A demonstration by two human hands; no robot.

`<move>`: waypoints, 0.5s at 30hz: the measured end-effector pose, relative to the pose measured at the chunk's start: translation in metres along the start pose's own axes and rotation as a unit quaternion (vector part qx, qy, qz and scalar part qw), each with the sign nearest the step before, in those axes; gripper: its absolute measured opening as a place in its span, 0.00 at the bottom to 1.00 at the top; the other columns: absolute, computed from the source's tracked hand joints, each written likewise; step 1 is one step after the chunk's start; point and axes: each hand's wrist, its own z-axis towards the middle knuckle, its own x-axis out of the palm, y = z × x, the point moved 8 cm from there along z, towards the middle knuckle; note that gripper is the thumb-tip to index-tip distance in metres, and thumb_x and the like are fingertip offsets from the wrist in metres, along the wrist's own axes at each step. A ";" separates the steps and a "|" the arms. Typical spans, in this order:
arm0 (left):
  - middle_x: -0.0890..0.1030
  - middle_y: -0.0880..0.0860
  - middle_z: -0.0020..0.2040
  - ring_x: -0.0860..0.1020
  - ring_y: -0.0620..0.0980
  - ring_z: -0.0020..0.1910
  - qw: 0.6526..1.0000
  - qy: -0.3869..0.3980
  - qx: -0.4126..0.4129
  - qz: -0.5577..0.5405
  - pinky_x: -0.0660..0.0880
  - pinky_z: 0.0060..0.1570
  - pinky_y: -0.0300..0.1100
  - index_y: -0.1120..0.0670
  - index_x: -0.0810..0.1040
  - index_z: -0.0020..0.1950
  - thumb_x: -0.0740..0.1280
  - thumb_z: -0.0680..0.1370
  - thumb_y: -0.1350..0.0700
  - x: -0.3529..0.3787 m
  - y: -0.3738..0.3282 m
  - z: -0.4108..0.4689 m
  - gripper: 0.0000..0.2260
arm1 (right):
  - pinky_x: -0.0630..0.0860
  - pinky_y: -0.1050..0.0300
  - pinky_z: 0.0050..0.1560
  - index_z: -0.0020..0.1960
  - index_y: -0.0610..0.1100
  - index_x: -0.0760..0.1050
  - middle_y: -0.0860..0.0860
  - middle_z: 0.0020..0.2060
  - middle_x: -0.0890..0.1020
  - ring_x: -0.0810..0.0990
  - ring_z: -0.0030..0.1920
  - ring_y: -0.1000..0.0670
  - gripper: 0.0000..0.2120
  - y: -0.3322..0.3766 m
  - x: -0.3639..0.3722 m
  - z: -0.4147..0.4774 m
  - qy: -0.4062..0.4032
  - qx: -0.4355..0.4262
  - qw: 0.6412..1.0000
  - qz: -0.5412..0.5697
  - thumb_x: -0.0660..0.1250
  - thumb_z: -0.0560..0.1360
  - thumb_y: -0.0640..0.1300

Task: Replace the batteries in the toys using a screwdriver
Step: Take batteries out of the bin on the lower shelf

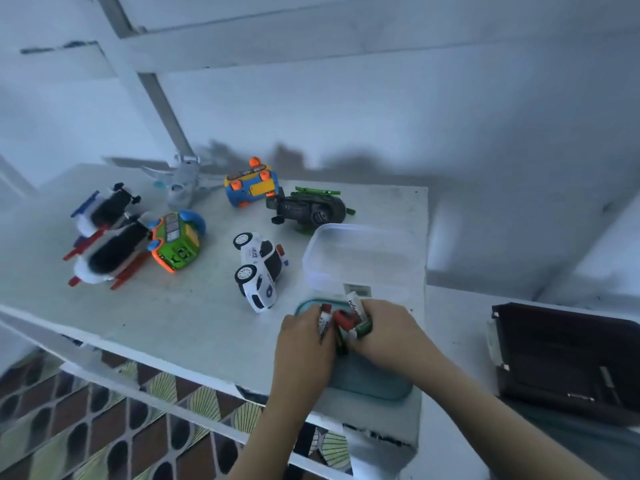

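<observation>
Batteries (343, 320): a small bunch, cased in red, white and green, sitting between both hands just above a teal lid (374, 384) near the front right of the table (173, 306).
Left hand (304, 344): fingers curling round one red-and-white cell, gripping it at the bunch's left side.
Right hand (388, 327): fingers wrapping round the rest of the bunch.
Step in hand, as judged: picking out cells for a toy. Working low over the lid is helping, since a dropped cell would be landing there rather than rolling off the edge. Fresh and spent cells are needing separate piles.
Toys: white police car (261, 271) lying on its side just beside the lid; others lying upturned further back.
Clear tub (363, 258): sitting just behind the lid.
Hard to make out: fingers hiding the cell count; polarity marks blurring; no screwdriver showing; dark case (568, 351) at right, contents unclear.
</observation>
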 end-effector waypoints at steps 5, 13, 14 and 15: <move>0.79 0.58 0.42 0.69 0.55 0.40 0.998 -0.041 0.032 0.047 0.62 0.40 0.46 0.58 0.76 0.43 0.63 0.76 0.59 0.001 0.009 0.009 0.05 | 0.70 0.55 0.42 0.49 0.48 0.73 0.52 0.40 0.79 0.77 0.44 0.47 0.14 0.010 0.001 0.006 -0.086 -0.038 0.993 -0.065 0.60 0.77 0.59; 0.78 0.56 0.57 0.70 0.53 0.57 0.996 -0.075 0.039 -0.020 0.66 0.58 0.43 0.59 0.74 0.65 0.63 0.75 0.56 -0.001 0.018 0.016 0.19 | 0.71 0.58 0.54 0.63 0.47 0.69 0.50 0.55 0.78 0.76 0.54 0.49 0.20 0.006 0.007 0.009 -0.173 -0.059 0.982 -0.054 0.68 0.73 0.48; 0.78 0.56 0.58 0.69 0.51 0.57 0.996 -0.076 0.045 -0.029 0.65 0.58 0.42 0.59 0.74 0.66 0.64 0.75 0.58 -0.002 0.019 0.016 0.19 | 0.71 0.57 0.54 0.63 0.47 0.70 0.50 0.55 0.78 0.75 0.54 0.49 0.20 0.006 0.007 0.009 -0.175 -0.063 0.981 -0.054 0.69 0.73 0.49; 0.78 0.56 0.58 0.67 0.50 0.58 0.995 -0.074 0.050 -0.034 0.63 0.58 0.39 0.59 0.73 0.66 0.63 0.76 0.60 -0.003 0.019 0.016 0.18 | 0.71 0.57 0.55 0.63 0.47 0.71 0.49 0.55 0.78 0.74 0.54 0.48 0.20 0.006 0.008 0.010 -0.172 -0.066 0.981 -0.057 0.69 0.73 0.49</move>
